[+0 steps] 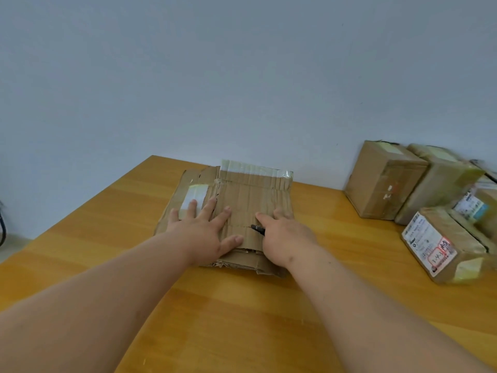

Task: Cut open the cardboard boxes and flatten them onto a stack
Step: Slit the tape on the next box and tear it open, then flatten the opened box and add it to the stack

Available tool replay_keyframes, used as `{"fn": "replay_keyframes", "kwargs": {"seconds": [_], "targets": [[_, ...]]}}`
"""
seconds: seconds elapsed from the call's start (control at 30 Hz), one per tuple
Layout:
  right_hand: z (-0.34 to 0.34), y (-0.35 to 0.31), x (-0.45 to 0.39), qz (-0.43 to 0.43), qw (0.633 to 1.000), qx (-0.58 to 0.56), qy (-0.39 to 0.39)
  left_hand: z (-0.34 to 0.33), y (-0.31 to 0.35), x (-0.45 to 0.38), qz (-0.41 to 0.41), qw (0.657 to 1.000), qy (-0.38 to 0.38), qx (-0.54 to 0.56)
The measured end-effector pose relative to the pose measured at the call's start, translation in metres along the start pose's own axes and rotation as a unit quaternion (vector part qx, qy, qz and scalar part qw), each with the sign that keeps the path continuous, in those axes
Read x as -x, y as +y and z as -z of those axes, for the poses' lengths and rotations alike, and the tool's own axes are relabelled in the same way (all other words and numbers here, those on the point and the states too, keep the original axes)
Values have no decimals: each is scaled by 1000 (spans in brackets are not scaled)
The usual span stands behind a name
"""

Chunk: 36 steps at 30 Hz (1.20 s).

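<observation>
A stack of flattened brown cardboard point(252, 192) lies in the middle of the wooden table, with clear tape along its far edge. My left hand point(207, 232) presses flat on the stack's left half, fingers spread. My right hand point(285, 238) rests on the right half and holds a small black cutter point(257, 229) under the palm, its tip pointing left. The right index finger lies stretched out over the cardboard.
Several sealed cardboard boxes point(384, 181) with labels and tape stand at the table's right side near the wall; one labelled box point(441, 246) sits closest. The wooden table point(228, 319) runs to a grey wall. A dark cable point(2, 227) shows at the far left.
</observation>
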State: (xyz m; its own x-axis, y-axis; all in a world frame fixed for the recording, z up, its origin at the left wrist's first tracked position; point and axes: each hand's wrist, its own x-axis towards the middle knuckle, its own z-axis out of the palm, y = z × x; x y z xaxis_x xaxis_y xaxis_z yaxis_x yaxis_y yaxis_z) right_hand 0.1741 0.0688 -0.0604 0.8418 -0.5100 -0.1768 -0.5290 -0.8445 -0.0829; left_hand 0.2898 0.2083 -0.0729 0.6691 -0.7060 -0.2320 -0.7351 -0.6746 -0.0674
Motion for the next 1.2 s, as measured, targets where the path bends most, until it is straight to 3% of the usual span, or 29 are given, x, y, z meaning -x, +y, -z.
{"fn": "replay_keyframes", "kwargs": {"seconds": [0.2, 0.3, 0.43, 0.57, 0.73, 0.93, 1.2], "targets": [[-1, 1, -4, 4, 999, -14, 29, 5, 2, -8, 7, 1000, 5, -2], [6, 8, 12, 50, 991, -33, 119, 17, 4, -3, 18, 999, 12, -28], [19, 22, 32, 63, 969, -66, 231, 40, 14, 11, 4, 993, 117, -33], [29, 38, 54, 53, 963, -81, 252, 64, 31, 30, -27, 982, 186, -26], [34, 66, 86, 35, 962, -89, 257, 83, 48, 46, -36, 986, 163, -12], [28, 110, 111, -58, 963, -117, 235, 86, 72, 62, -48, 984, 172, -8], [26, 197, 136, -242, 933, -96, 250, 65, 143, 63, -160, 965, 206, 1]]}}
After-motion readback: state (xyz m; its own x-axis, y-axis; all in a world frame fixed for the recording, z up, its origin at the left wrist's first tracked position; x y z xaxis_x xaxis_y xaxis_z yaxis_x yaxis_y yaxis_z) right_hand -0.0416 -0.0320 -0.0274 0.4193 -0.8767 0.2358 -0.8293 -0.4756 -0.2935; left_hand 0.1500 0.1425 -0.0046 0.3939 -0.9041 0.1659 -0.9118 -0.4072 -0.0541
